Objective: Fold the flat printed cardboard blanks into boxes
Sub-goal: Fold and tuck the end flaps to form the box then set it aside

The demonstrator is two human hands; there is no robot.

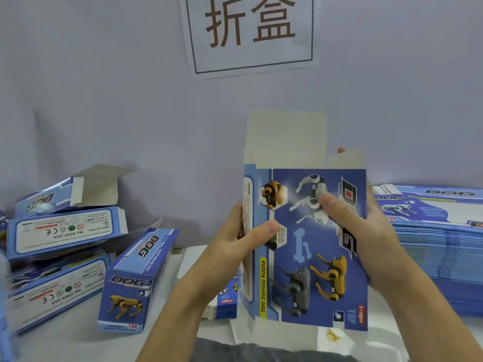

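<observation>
I hold one blue printed cardboard blank (308, 259) upright in front of me, with robot dogs and "DOG" lettering on its face. Its plain grey flaps stick up at the top. My left hand (243, 239) grips its left edge, thumb on the printed front. My right hand (366, 231) grips the right edge, thumb pressed on the white dog picture. One narrow side panel shows at the left edge, so the blank looks partly opened.
Several folded blue boxes (65, 246) lie piled at the left, one box (136, 280) standing nearer the middle. A thick stack of flat blanks (439, 239) sits at the right. A paper sign (251, 32) hangs on the wall behind. Yellow rubber bands (333, 335) lie on the white table.
</observation>
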